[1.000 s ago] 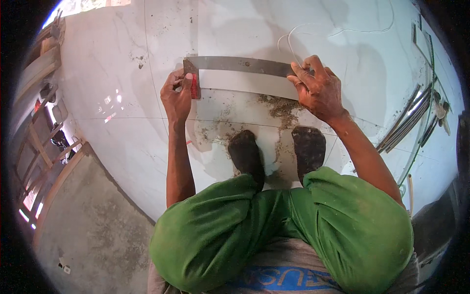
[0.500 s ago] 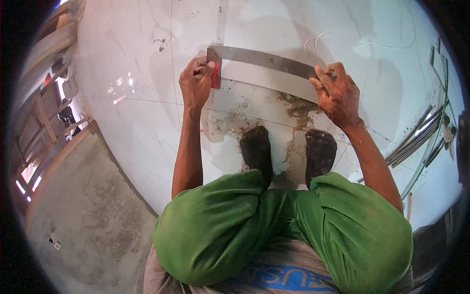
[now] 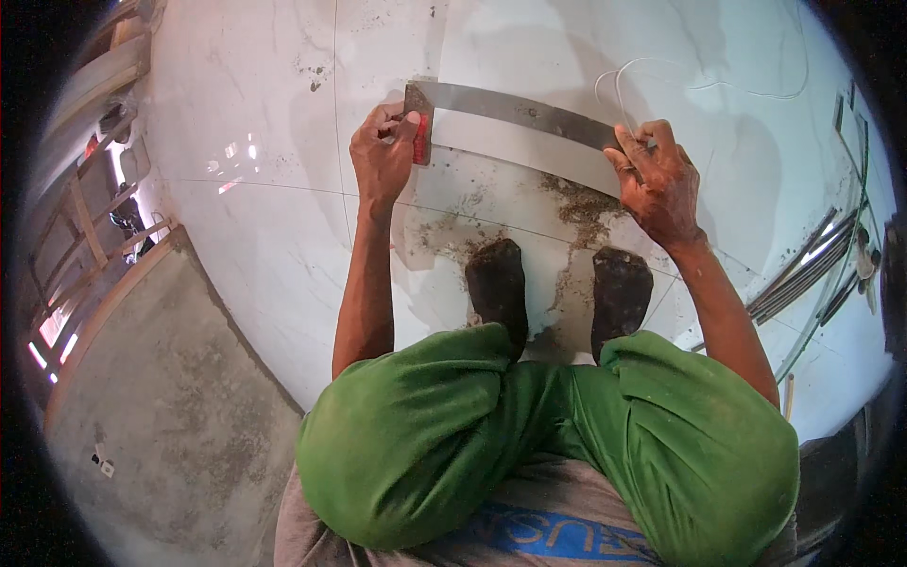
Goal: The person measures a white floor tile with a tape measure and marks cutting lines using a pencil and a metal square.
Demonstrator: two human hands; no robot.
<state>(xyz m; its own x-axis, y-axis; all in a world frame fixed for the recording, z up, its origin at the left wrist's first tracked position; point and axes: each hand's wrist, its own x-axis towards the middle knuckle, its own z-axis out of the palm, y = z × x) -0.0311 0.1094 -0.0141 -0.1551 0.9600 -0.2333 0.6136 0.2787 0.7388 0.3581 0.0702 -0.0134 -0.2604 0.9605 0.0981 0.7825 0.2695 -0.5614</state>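
A long strip (image 3: pixel 529 144), white with a dark grey band along its far edge, spans the gap between my hands above the tiled floor; it looks like a cut length of tile. My left hand (image 3: pixel 383 156) is closed on a dark rectangular block (image 3: pixel 419 99) with a red patch, its thumb over the near part. That block stands upright against the strip's left end. At the other end, my right hand (image 3: pixel 661 184) grips the strip, with thumb and fingers at its corner. The palm hides that end.
Dirt crumbs (image 3: pixel 581 203) lie near my dark-covered feet (image 3: pixel 496 283). A thin white cord (image 3: pixel 699 87) curls at the far right. Several dark narrow strips (image 3: pixel 803 265) are stacked to the right. On the left, a rough concrete surface (image 3: pixel 179 378) borders the white floor tiles (image 3: pixel 255 255).
The strip, the block and both hands sit very slightly further right and up in the picture. Both grips look the same.
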